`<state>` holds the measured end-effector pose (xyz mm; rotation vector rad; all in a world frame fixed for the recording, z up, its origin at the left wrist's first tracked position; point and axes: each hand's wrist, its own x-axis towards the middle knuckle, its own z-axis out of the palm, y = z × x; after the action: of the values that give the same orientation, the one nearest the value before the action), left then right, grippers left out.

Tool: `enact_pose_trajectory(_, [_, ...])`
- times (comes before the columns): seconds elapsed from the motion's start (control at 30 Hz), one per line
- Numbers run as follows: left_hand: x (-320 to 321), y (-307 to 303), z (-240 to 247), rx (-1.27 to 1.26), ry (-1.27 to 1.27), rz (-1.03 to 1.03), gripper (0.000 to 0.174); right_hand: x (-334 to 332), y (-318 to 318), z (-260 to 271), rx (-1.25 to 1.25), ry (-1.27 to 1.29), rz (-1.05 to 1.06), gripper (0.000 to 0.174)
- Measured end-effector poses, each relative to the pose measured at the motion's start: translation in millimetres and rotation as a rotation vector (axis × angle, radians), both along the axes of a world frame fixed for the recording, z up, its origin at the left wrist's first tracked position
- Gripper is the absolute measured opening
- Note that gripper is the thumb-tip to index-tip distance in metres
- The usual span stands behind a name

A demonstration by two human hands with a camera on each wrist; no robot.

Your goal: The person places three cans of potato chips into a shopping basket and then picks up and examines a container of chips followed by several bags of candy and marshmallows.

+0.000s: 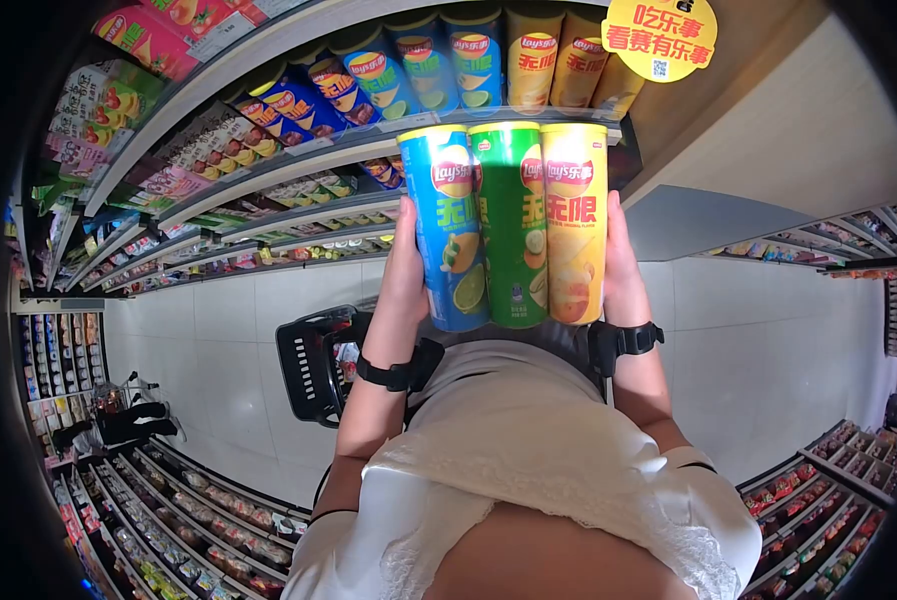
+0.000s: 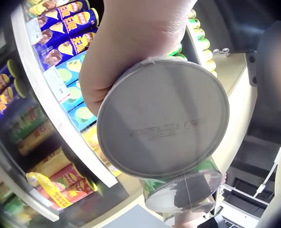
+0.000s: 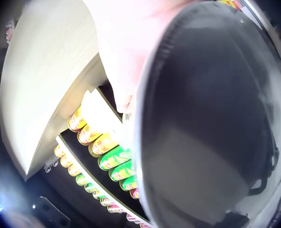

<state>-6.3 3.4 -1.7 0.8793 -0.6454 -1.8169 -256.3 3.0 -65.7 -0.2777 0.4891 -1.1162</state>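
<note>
Near side of the pale-edged snack shelf (image 1: 353, 138), left hand (image 1: 400, 270) grips tall glossy blue cylindrical can (image 1: 446, 235); tall glossy green cylindrical can (image 1: 508, 240) in between; right hand (image 1: 622, 262) grips tall glossy yellow cylindrical can (image 1: 575, 240). Likely light, stiff, slick, fragile contents; hold outer walls, squeeze evenly. Red logos, lime print on blue.

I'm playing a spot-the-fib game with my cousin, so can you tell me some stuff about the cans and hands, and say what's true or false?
1. The green can is between the blue can and the yellow can. True.
2. The left hand is on the blue can. True.
3. The right hand is on the green can. False: it's on the yellow can.
4. These three are inside a basket. False: the hands hold them up.
5. The shelf has more cans. True.
</note>
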Motion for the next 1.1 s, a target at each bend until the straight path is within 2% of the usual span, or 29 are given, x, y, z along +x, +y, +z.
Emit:
enact_pose_trajectory(0.2, [2.3,-2.0,-0.6,-0.022,0.007,-0.005,0.068,0.7,-1.1,0.3,-0.035,0.053,-0.015,0.073])
enact_pose_trajectory(0.47, [1.1,-4.2,4.0,0.021,0.016,-0.02,0.064,14.1,5.4,33.7,0.044,-0.057,-0.002,0.069])
enact_pose_trajectory(0.8, [1.4,-12.6,-5.7,0.051,0.022,0.003,0.056,5.8,-2.9,19.7,0.004,-0.142,0.055,0.059])
enact_pose_trajectory(0.9, [0.3,-10.4,-3.3,0.067,-0.033,0.031,0.056,5.0,-3.1,12.6,0.055,-0.034,-0.008,0.052])
enact_pose_trajectory(0.93, [0.2,-10.3,-3.4,0.085,-0.04,0.027,0.055,8.4,-1.5,19.0,-0.067,0.159,-0.077,0.058])
enact_pose_trajectory(0.97, [0.2,-9.9,-3.6,0.104,-0.048,0.023,0.055,10.6,-0.4,25.3,-0.19,0.351,-0.146,0.072])
enact_pose_trajectory(1.0, [-1.0,-8.9,-2.4,0.106,-0.048,0.021,0.055,10.5,-0.5,29.1,-0.188,0.351,-0.148,0.072])
enact_pose_trajectory(1.07, [-4.8,-6.7,0.7,0.115,-0.067,0.035,0.054,9.4,-1.6,33.4,-0.278,0.599,-0.137,0.096])
enact_pose_trajectory(1.1, [-4.7,-5.9,0.1,0.116,-0.066,0.032,0.054,9.0,-1.2,32.2,-0.276,0.601,-0.139,0.096])
